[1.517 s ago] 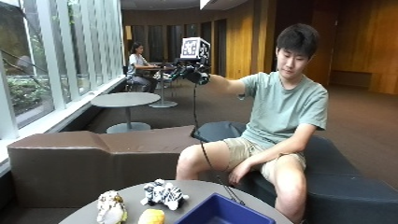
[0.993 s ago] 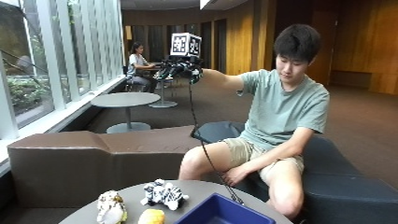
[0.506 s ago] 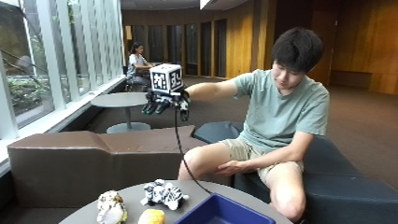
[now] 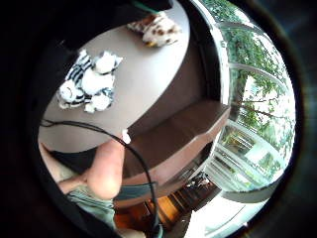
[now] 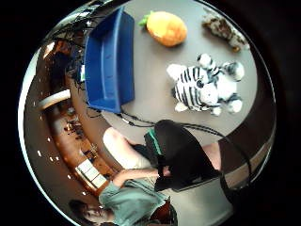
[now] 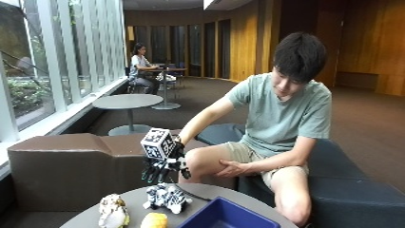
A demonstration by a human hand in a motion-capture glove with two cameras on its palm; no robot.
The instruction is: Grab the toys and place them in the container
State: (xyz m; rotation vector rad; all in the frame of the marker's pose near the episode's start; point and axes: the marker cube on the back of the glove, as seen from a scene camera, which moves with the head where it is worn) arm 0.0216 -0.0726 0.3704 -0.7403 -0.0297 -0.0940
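The gloved right hand [image 6: 166, 167] hangs in the air just above the zebra [image 6: 166, 197]. Its fingers point down and are spread a little, relaxed. It holds nothing and it does not touch the zebra. In the thumb side palm view the zebra [image 5: 206, 85] lies right under the palm, flat on the table [image 5: 150, 70].

The person's bare left hand [image 6: 233, 168] rests on their own leg. It touches no toy.

The zebra is a soft toy with black and white stripes. It sits on the round grey table [image 6: 130, 197], near the edge that faces the person. Beside it, closer to the window side, lies a spotted toy [image 6: 112, 212] in white and brown. An orange toy [image 6: 154, 220] with a green tip lies near the zebra, between the spotted toy and the bin. In the thumb side palm view the orange toy [image 5: 165, 27] lies just beside the bin and the spotted toy [image 5: 222, 29] lies past it.

The blue bin [image 6: 221, 216] stands on the table next to the toys. The thumb side palm view looks into the bin [image 5: 109, 61], and the inside that shows is bare blue. All three toys are on the table, outside the bin.

The person sits on a dark bench [image 6: 354, 190] behind the table and leans toward it.
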